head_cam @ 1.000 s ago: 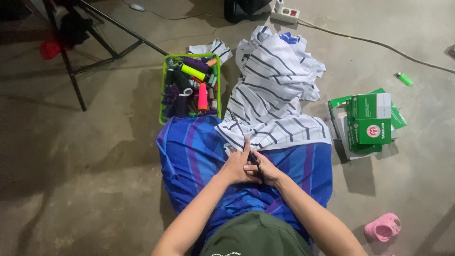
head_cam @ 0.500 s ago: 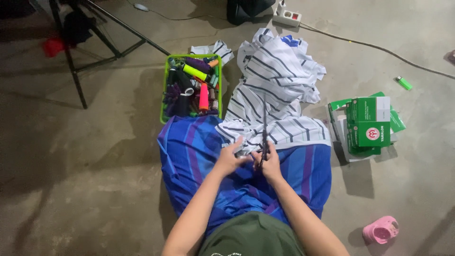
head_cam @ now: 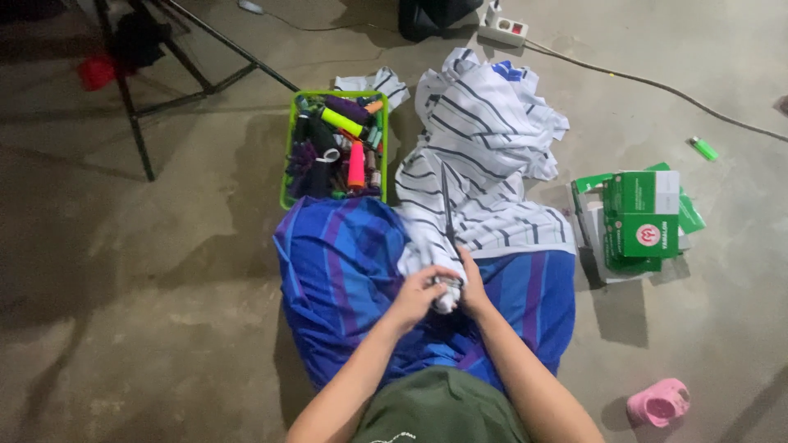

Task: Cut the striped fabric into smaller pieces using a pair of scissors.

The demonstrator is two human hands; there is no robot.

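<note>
Since half a second ago the hands have gathered a fold of the white striped cloth [head_cam: 484, 156] up between them. Left hand [head_cam: 417, 294] and right hand [head_cam: 471, 287] now curl shut on that bunched end over the blue striped cloth [head_cam: 345, 271]. The rest of the white cloth trails toward twelve o'clock, with the green basket of thread spools [head_cam: 335, 148] at eleven o'clock and green boxes [head_cam: 644, 217] at two o'clock.

small thing between both hands' [head_cam: 443, 287] grip too small to tell, black stand [head_cam: 139, 82] cut off at top edge
</note>
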